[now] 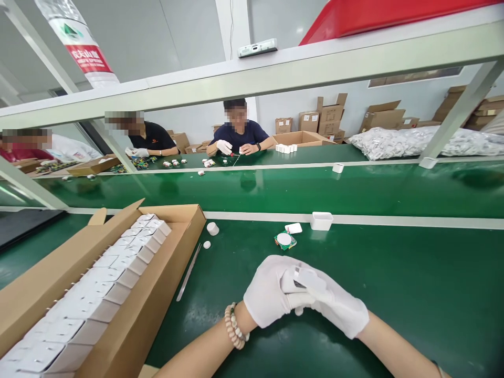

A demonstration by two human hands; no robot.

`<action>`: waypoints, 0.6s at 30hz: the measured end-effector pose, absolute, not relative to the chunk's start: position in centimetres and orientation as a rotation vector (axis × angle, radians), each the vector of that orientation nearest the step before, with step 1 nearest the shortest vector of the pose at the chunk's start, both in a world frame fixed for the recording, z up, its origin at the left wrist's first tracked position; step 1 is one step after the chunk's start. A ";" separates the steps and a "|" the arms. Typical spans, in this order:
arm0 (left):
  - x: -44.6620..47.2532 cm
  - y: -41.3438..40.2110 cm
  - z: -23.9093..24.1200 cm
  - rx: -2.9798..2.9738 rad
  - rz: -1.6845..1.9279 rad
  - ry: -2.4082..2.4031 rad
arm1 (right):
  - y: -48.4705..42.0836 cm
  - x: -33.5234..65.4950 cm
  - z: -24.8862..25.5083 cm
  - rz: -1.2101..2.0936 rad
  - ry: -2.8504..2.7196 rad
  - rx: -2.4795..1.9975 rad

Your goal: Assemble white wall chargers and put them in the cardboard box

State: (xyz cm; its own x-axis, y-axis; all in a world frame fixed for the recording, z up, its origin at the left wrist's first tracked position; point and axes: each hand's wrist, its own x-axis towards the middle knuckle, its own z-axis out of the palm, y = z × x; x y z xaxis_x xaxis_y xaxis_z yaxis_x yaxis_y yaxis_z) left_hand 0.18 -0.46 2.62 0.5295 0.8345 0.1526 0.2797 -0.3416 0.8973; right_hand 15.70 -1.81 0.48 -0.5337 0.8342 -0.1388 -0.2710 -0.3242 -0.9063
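Observation:
My left hand [268,291] and my right hand [340,304], both in white gloves, meet above the green tabletop with their fingers closed around a small white plastic casing [309,279]. A dark slot shows on the casing; the fingers and gloves hide much of the rest. Just beyond my hands lies a small green circuit board [292,244] with a round white piece on it. A flat white part [293,228] touches or nearly touches the board. To its right stands a white open-topped plastic housing [321,221].
On the left, a long cardboard box [173,262] holds rows of white cartons [114,265]. Beside it lie tweezers [189,273] and two round white pieces [212,228]. A green conveyor belt [252,189] crosses beyond a pale rail. Co-workers sit opposite, under an overhead shelf [260,76].

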 end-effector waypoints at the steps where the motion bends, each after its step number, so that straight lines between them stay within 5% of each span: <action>1: 0.1 -0.3 2.2 1.857 0.859 0.958 | -1.8 15.9 0.4 1.837 -1.210 -0.810; 8: 0.4 -0.2 0.5 1.956 0.766 1.353 | -2.4 15.7 -1.0 0.686 -1.525 -1.322; 12: 0.4 -0.3 0.2 2.082 0.727 1.485 | -2.2 15.4 -1.0 1.018 -1.361 -1.432; 18: -0.4 -0.1 1.4 2.200 1.032 1.211 | -1.4 15.4 -1.7 1.822 -0.679 -0.885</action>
State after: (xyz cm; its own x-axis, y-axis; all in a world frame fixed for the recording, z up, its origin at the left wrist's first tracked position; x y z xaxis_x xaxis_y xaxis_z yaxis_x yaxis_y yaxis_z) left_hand -0.36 -0.06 1.40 0.3439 0.8479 0.4035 0.5334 -0.5300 0.6592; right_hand 15.39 -1.39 -1.72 -0.2726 0.9222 -0.2744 -0.5177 -0.3810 -0.7661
